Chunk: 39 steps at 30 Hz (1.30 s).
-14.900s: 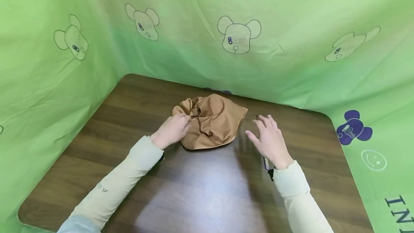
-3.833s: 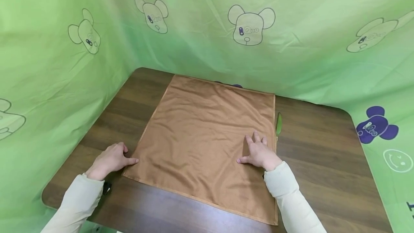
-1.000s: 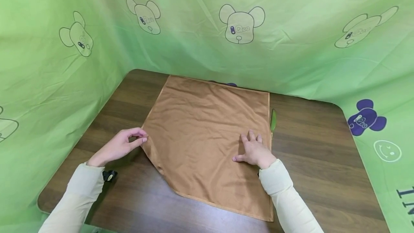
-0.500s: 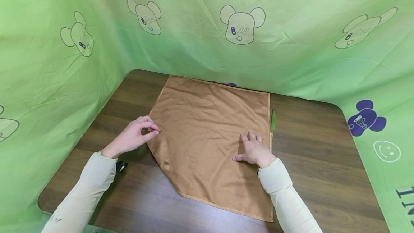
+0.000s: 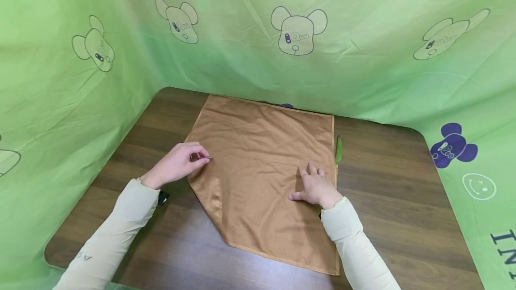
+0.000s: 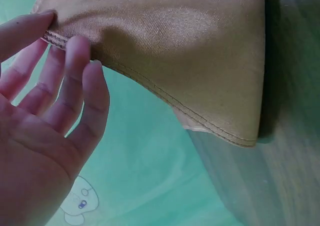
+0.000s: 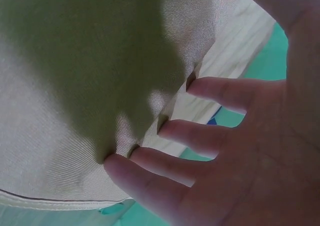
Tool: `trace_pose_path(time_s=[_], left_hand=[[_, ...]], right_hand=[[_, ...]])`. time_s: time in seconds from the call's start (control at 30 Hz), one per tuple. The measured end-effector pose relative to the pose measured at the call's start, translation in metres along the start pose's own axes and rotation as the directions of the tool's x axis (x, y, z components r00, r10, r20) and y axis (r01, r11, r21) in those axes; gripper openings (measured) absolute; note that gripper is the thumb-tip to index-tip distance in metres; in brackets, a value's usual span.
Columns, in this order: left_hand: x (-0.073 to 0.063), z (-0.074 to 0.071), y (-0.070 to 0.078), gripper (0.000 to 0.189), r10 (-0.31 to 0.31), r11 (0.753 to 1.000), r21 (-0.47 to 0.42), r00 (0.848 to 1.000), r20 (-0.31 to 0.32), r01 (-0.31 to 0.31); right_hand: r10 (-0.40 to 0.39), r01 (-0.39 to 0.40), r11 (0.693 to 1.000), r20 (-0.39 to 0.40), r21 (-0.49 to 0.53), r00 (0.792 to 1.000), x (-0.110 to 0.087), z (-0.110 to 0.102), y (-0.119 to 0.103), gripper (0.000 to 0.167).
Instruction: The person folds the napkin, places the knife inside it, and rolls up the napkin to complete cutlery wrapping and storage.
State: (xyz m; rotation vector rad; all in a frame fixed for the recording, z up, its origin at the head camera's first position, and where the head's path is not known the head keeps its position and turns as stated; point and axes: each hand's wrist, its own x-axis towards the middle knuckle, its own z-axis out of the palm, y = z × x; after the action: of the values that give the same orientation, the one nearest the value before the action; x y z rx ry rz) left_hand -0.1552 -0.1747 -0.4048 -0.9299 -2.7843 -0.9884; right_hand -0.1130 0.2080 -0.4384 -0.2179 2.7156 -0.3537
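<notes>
A brown satin cloth [image 5: 254, 169] lies spread over the table, its front left corner lifted and folded inward. My left hand [image 5: 179, 163] pinches that corner between thumb and fingers, above the cloth's left part. In the left wrist view, the stitched hem [image 6: 165, 93] runs from the pinching fingertips down to a fold. My right hand [image 5: 316, 189] rests on the right part of the cloth with its fingers spread. Its fingertips press the fabric in the right wrist view [image 7: 145, 151].
A green, blade-shaped thing [image 5: 339, 149] sticks out past the cloth's right edge, partly hidden by it. The dark wood table [image 5: 387, 191] backs onto a green curtain [image 5: 225, 48] printed with bear heads.
From a crumpled heap, the cloth has become spread flat. Since then my left hand has lifted its front left corner and carried it inward to the right. My right hand has stayed put lately.
</notes>
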Motion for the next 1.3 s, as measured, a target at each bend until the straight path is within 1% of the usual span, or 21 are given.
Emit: trace_pose_path(time_s=[0.2,0.33,0.47,0.57,0.7,1.0,1.3], left_hand=[[0.011,0.0,0.006,0.005,0.012,0.998,0.055,1.0,-0.022,-0.011],[0.02,-0.001,0.009,0.006,0.025,0.997,0.078,1.0,-0.012,-0.024],[0.029,-0.002,0.015,0.005,0.021,0.996,0.09,1.0,0.001,-0.021],[0.036,-0.002,0.018,0.005,0.015,0.993,0.113,1.0,0.011,-0.017],[0.044,-0.002,0.02,0.005,0.024,0.989,0.149,1.0,0.015,-0.026],[0.062,0.006,0.021,0.006,0.068,0.985,0.162,0.998,-0.007,-0.066],[0.079,0.01,0.028,0.009,0.06,0.985,0.163,0.998,0.016,-0.062]], right_hand=[[0.003,-0.003,1.0,0.005,0.004,1.0,0.0,-0.001,-0.001,0.089],[0.001,-0.001,1.0,0.003,0.0,1.0,0.001,-0.001,0.0,0.089],[0.005,-0.005,1.0,0.015,0.002,1.0,0.001,-0.002,0.0,0.091],[0.006,-0.006,1.0,0.017,0.001,1.0,0.001,-0.002,0.0,0.091],[0.001,-0.001,1.0,0.01,-0.008,1.0,0.001,-0.002,0.001,0.091],[0.005,-0.005,1.0,0.016,-0.004,1.0,0.003,-0.003,0.001,0.092],[-0.007,0.007,1.0,0.003,-0.017,1.0,0.002,-0.002,0.001,0.092]])
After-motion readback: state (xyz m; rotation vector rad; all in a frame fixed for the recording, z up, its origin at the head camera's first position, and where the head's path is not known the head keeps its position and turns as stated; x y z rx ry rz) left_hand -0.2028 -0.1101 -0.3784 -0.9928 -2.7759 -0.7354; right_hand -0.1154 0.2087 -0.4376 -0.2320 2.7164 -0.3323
